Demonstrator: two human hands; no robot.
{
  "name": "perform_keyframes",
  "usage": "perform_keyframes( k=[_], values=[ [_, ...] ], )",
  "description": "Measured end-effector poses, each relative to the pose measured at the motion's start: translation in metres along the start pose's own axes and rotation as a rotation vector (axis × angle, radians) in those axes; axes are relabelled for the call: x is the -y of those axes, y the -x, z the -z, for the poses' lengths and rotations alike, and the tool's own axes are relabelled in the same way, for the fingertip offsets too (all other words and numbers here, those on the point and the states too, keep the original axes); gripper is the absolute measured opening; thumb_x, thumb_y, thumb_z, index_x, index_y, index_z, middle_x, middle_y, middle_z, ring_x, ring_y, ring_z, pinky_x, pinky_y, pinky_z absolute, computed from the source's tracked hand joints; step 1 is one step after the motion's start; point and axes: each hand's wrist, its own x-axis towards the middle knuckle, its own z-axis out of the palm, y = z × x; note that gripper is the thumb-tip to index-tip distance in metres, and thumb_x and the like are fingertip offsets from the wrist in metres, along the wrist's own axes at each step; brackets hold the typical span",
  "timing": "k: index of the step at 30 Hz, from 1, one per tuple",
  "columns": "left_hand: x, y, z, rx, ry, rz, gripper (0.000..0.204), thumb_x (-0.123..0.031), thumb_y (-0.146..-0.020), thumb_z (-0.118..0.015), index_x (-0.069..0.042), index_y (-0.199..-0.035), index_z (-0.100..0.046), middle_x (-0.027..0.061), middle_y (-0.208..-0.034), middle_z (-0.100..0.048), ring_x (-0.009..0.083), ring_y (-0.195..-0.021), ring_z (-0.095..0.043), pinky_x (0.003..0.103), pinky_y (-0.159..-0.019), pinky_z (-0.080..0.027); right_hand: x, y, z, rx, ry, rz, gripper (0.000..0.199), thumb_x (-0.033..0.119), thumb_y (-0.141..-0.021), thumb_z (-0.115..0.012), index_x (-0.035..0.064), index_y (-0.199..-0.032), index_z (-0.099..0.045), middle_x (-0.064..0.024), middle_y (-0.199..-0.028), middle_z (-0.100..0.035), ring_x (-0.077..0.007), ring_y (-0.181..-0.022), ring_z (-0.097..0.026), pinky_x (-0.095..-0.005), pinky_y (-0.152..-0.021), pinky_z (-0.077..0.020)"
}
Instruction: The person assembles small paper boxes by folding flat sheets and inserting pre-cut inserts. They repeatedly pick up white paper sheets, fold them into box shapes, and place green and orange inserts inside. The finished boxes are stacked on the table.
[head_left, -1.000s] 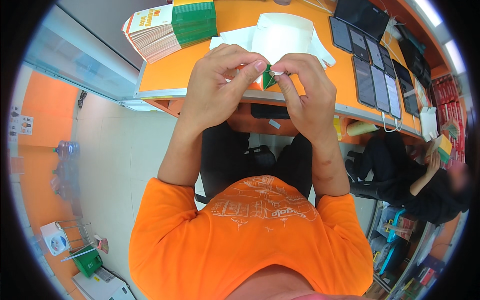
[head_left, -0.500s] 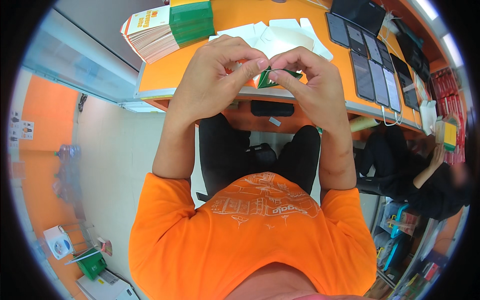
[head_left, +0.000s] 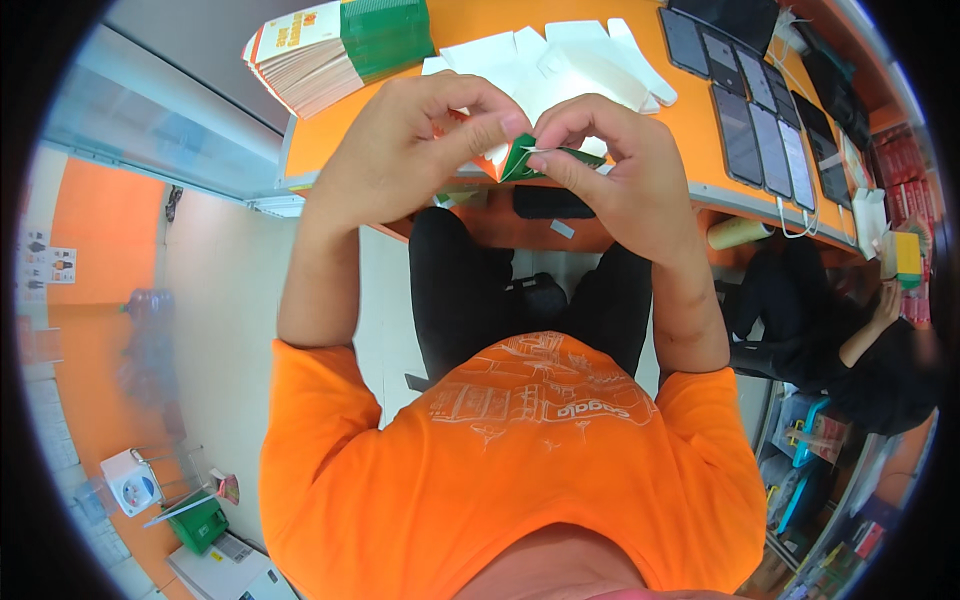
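Observation:
Between my hands is a small green, orange and white folding carton [head_left: 519,156], held above the table's near edge. My left hand [head_left: 425,140] pinches its orange and white side between thumb and fingers. My right hand [head_left: 615,165] has thumb and forefinger closed on a thin edge of the green side. Much of the carton is hidden behind my fingers. Just beyond my hands lie white opened-out cartons [head_left: 590,75] with flaps spread. To the far left is a thick stack of flat cartons [head_left: 310,85], white and orange with green ends.
Several phones [head_left: 740,135] with cables lie in rows on the orange table [head_left: 465,25] at the right, near a dark laptop [head_left: 735,12]. Another person [head_left: 850,340] sits at the right, a hand near a yellow and green box [head_left: 903,258]. A rolled tube [head_left: 738,233] lies below the table edge.
The view has shifted slightly. My left thumb has drawn a little away from my right fingers, and more of the carton's green panel and folded edge shows between them.

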Motion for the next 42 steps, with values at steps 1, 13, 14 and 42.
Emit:
perform_keyframes(
  k=[1,13,14,42],
  values=[
    [0.002,0.002,0.002,0.031,0.064,0.069,0.02,-0.022,-0.101,-0.065,-0.004,-0.103,-0.073,0.0016,-0.092,-0.069,0.0084,-0.082,-0.062,0.025,-0.074,-0.051,0.001,0.004,-0.004,0.003,0.032,0.037,0.012,0.007,-0.085,-0.077,0.0028,-0.093,-0.068,-0.0048,-0.091,-0.071,-0.0175,-0.086,-0.068,-0.0315,-0.078,-0.0547],
    [-0.002,-0.027,0.0,0.812,-0.032,0.514,0.025,-0.024,-0.099,-0.066,-0.002,-0.11,-0.071,-0.0007,-0.09,-0.07,0.0073,-0.076,-0.059,0.025,-0.065,-0.049,-0.019,0.041,-0.02,0.14,0.316,0.33,0.017,0.0,-0.077,-0.077,0.0044,-0.089,-0.066,-0.0055,-0.098,-0.071,-0.0257,-0.086,-0.068,-0.0357,-0.075,-0.055],
    [0.018,-0.03,-0.003,0.863,0.001,0.419,0.025,-0.024,-0.099,-0.066,-0.001,-0.109,-0.071,-0.001,-0.089,-0.069,0.0072,-0.075,-0.059,0.025,-0.065,-0.048,-0.02,0.042,-0.019,0.155,0.317,0.329,0.017,0.0,-0.077,-0.077,0.0041,-0.09,-0.066,-0.0055,-0.098,-0.071,-0.0254,-0.086,-0.068,-0.0355,-0.075,-0.0551],
    [0.067,-0.046,-0.017,1.178,0.203,0.353,0.028,-0.032,-0.1,-0.062,-0.005,-0.1,-0.07,-0.002,-0.086,-0.065,0.0091,-0.077,-0.058,0.026,-0.07,-0.046,-0.019,0.042,-0.021,0.228,0.158,0.069,0.019,-0.009,-0.083,-0.074,0.0005,-0.098,-0.067,-0.0098,-0.103,-0.073,-0.0199,-0.087,-0.073,-0.0264,-0.071,-0.0592]
  ],
)
